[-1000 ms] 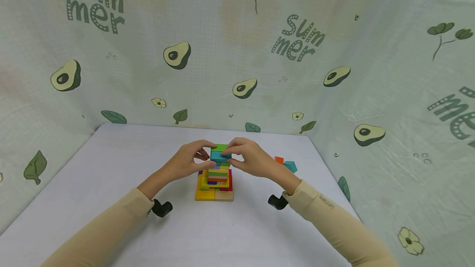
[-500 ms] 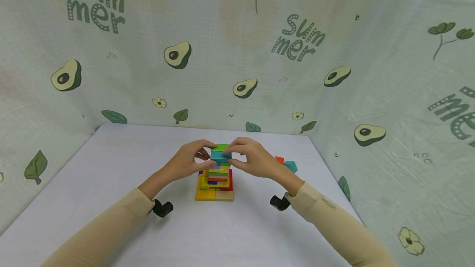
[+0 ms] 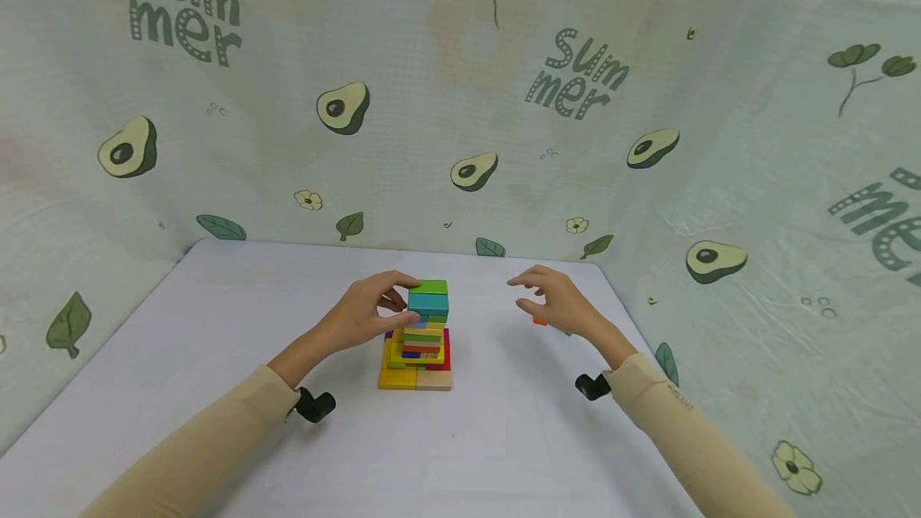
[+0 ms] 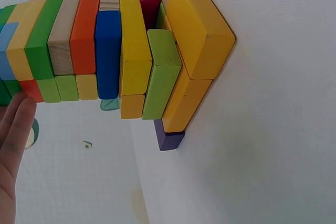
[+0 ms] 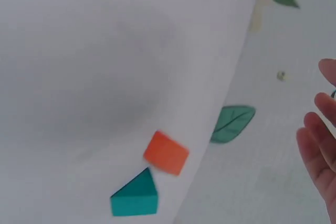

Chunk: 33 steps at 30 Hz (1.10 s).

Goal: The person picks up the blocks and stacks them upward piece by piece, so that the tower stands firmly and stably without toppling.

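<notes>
A tower of coloured wooden blocks (image 3: 423,336) stands upright on the table, on a wider base with a yellow block (image 3: 397,379) and a natural-wood block (image 3: 435,380) in front. At its top are a light green block (image 3: 429,286) and a teal block (image 3: 428,304). My left hand (image 3: 363,312) touches the upper left side, thumb low and index finger near the top; the left wrist view shows straight fingers (image 4: 20,127) against it. Off to the right, my right hand (image 3: 557,304) hovers with bent, spread fingers and nothing in them, partly covering two loose blocks.
An orange block (image 5: 166,153) and a teal triangular block (image 5: 135,195) lie on the white table (image 3: 489,438) near its right edge. Behind the table and along its sides hangs a cloth (image 3: 417,46) printed with avocados and leaves.
My right hand has left the top of the tower and moved right, over the loose blocks. The left hand stays in place at the tower, which looks the same.
</notes>
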Each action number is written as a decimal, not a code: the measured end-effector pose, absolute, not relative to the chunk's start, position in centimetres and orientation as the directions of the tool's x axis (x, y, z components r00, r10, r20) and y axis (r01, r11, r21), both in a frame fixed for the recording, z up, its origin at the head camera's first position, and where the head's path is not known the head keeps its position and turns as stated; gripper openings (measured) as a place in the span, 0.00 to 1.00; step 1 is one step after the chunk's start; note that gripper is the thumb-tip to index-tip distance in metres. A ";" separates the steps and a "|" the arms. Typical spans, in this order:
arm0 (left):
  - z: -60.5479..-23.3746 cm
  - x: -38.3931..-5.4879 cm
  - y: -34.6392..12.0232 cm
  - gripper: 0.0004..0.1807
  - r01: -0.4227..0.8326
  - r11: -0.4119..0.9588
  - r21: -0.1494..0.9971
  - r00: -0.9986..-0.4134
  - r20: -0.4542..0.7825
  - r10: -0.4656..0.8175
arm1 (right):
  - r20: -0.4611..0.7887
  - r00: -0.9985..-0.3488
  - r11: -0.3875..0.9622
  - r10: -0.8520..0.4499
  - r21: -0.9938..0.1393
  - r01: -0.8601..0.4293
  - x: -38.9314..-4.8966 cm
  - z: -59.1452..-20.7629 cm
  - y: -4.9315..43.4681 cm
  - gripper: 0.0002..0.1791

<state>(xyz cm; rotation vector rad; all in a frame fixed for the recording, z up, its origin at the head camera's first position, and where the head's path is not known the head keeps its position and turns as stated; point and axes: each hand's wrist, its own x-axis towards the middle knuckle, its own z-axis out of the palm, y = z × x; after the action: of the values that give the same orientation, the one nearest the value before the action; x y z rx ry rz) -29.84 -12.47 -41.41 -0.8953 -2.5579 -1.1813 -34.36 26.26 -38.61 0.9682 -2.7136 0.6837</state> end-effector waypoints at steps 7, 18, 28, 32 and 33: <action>-41.7 -29.8 -12.6 0.30 0.591 0.486 0.644 -0.802 0.406 0.438 | 0.207 -0.855 0.780 -0.476 -0.349 -0.519 -36.7 -42.0 31.4 0.22; -41.6 -30.0 -12.6 0.31 0.587 0.507 0.631 -0.806 0.397 0.440 | 0.132 -0.913 0.835 -0.387 -0.370 -0.407 -37.4 -45.2 35.6 0.22; -41.8 -30.2 -12.7 0.31 0.583 0.486 0.651 -0.806 0.389 0.446 | 0.026 -0.959 0.868 -0.281 -0.419 -0.266 -37.8 -46.4 36.6 0.18; -41.7 -30.1 -12.6 0.30 0.579 0.484 0.656 -0.809 0.388 0.442 | 0.099 -0.953 0.863 -0.285 -0.407 -0.300 -38.0 -46.3 36.5 0.17; -41.7 -30.1 -12.5 0.30 0.578 0.484 0.657 -0.810 0.389 0.440 | 0.123 -0.950 0.859 -0.287 -0.405 -0.313 -38.0 -46.1 36.4 0.17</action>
<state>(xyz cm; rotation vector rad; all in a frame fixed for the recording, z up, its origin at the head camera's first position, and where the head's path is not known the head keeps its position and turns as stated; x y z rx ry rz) -30.11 -12.54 -41.71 -0.8859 -2.5578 -1.2298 -37.96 36.38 -46.06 0.4801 -2.9726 0.6631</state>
